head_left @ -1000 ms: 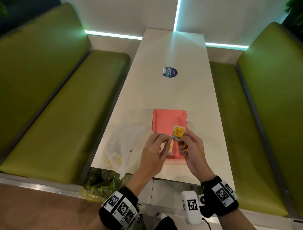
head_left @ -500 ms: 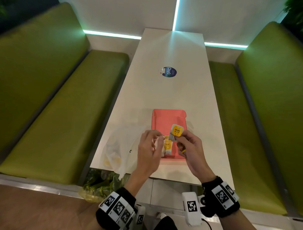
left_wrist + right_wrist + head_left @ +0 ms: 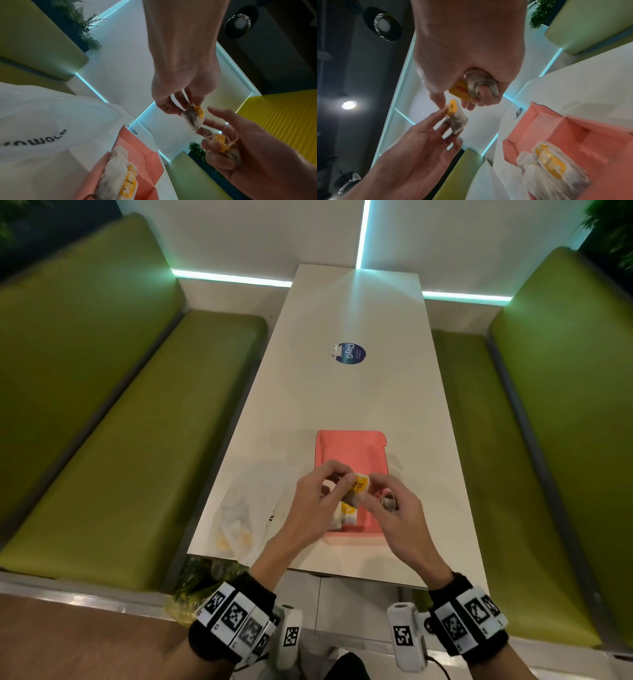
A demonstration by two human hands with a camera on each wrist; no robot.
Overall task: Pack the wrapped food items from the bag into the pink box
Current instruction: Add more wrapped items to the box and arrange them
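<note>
Both hands met above the open pink cardboard box (image 3: pixel 349 453). The left hand (image 3: pixel 308 505) pinched with thumb and fingertips a small white wrapped food item with a yellow label (image 3: pixel 358 486), and the thumb and forefinger of the right hand (image 3: pixel 394 515) touched its other side. The remaining fingers of the right hand were curled around a second wrapped item with a yellow tag (image 3: pixel 471 88). More wrapped items (image 3: pixel 346 517) lay inside the box at its near left end. The translucent white plastic bag (image 3: pixel 239 518) lay just beside the box, on the left part of the long white table (image 3: pixel 342 392)
</note>
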